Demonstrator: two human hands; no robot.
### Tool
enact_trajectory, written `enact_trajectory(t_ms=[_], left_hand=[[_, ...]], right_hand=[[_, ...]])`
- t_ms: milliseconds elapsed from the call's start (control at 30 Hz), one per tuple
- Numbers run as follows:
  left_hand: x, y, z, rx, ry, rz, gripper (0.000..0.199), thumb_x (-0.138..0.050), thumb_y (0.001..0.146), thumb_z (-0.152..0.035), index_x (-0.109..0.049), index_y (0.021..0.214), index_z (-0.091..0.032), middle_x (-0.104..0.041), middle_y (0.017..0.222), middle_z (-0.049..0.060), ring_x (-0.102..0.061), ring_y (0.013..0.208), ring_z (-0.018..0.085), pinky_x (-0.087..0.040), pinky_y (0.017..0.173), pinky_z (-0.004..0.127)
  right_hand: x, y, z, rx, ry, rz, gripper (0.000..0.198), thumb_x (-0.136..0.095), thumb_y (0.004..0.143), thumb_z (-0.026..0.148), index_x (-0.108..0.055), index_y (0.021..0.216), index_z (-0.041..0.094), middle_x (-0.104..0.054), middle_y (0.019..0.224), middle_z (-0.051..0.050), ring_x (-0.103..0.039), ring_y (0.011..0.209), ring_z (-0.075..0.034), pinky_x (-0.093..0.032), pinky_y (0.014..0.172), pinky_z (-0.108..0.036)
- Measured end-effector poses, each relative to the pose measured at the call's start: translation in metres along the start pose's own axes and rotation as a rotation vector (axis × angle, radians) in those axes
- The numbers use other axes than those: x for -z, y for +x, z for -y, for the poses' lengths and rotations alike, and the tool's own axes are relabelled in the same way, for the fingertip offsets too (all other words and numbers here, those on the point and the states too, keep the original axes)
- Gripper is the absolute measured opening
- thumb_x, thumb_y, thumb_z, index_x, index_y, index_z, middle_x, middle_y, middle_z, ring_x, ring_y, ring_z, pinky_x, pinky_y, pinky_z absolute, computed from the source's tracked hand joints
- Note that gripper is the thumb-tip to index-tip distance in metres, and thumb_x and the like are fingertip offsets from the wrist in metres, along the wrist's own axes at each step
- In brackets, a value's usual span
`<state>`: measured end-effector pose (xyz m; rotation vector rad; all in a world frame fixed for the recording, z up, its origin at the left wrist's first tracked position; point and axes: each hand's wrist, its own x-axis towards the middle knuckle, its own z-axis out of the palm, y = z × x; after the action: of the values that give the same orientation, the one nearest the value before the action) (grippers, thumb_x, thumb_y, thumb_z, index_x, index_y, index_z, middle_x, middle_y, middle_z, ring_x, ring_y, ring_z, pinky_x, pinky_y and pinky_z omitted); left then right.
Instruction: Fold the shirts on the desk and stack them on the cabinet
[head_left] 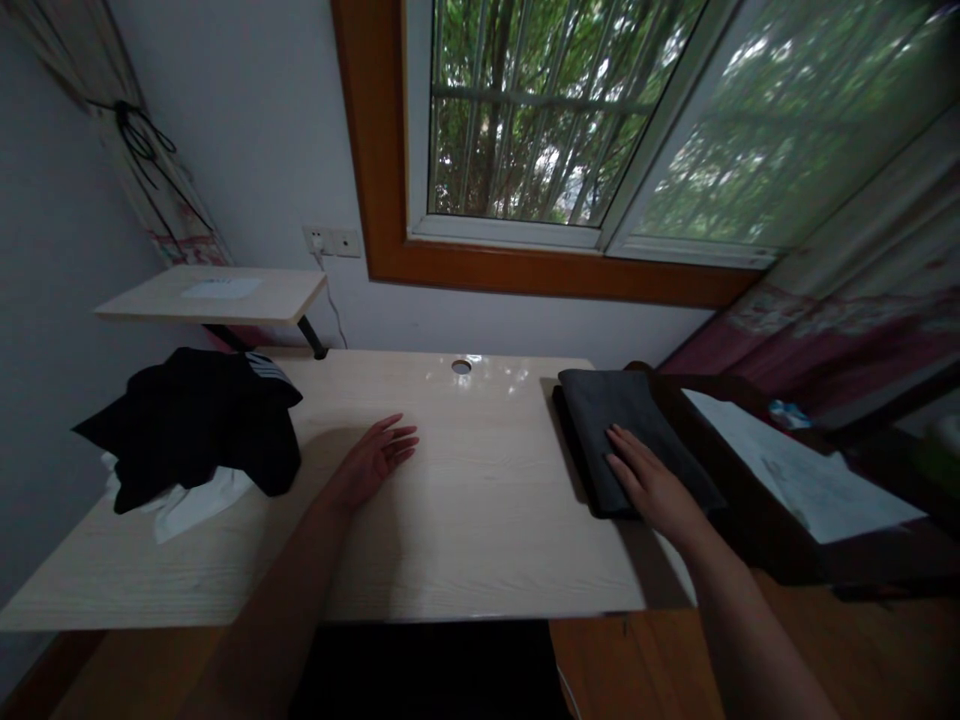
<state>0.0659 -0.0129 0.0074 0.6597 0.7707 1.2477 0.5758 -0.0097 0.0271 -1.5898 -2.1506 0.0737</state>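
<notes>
At the table's right end lies a stack of folded cloth, dark grey [611, 400] on top with black beneath. My right hand [652, 485] rests flat on the grey cloth, fingers stretched out and holding nothing. Over the middle left of the pale wooden table [480, 540], my left hand [371, 465] is open with its fingers apart and nothing in it. To its left sits a crumpled heap of black clothing [202, 420] with white stripes on one part. White cloth [202, 503] sticks out from under that heap.
A small raised shelf [277, 295] with a paper on it stands at the back left. Behind it are a wall socket [331, 241] and cable. A round cable hole [461, 367] is near the table's back edge. Dark furniture bearing a white sheet [795, 465] adjoins on the right.
</notes>
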Motion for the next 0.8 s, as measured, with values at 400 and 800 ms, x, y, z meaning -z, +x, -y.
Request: enact_trajectory(t_ms=[400,800], left_hand=[[0.000,0.000,0.001,0.003,-0.011,-0.020,0.042,-0.068,0.091,-0.025,-0.059,0.132,-0.020,-0.070,0.126,0.013,-0.071,0.110,0.022,-0.053,0.103,0.040],[-0.002,-0.001,-0.001,0.001,-0.010,-0.003,0.043,-0.068,0.091,-0.025,-0.058,0.133,-0.019,-0.069,0.128,0.015,-0.070,0.112,0.023,-0.053,0.102,0.040]], right_hand=[[-0.011,0.122,-0.033,-0.007,-0.245,0.191,0.063,-0.024,0.104,0.052,-0.042,0.153,0.017,-0.033,0.164,-0.014,-0.029,0.152,-0.030,-0.026,0.122,-0.058],[-0.001,0.133,-0.059,-0.256,-0.449,0.032,0.068,-0.021,0.104,0.053,-0.043,0.150,0.008,-0.037,0.160,-0.019,-0.031,0.150,-0.035,-0.024,0.120,-0.064]])
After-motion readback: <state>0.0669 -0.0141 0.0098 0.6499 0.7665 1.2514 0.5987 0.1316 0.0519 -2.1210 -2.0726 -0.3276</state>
